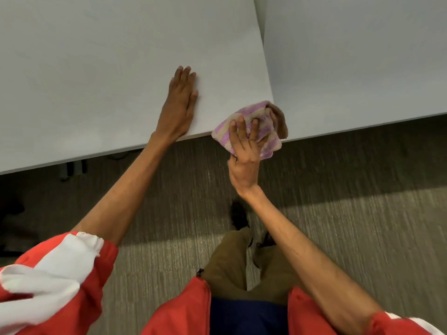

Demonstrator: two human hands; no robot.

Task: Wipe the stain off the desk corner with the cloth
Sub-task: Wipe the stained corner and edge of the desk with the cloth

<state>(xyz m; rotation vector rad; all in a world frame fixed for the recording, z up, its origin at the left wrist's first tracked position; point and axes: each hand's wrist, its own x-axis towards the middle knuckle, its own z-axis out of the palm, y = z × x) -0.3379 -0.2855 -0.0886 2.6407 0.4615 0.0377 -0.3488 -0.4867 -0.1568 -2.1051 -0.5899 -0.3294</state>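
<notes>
Cloth, soft and bunched in your right hand at the desk corner, needs firm fingertip pressure; left hand lies flat, empty.

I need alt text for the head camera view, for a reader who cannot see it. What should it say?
The right hand presses a bunched purple-and-beige striped cloth onto the near corner of a pale grey desk. The left hand lies flat on the desktop beside it. A second pale grey desk adjoins on the right, above grey carpet.

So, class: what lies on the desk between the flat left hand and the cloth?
Nothing: in the head view, bare desk separates the left hand from the cloth.
</notes>
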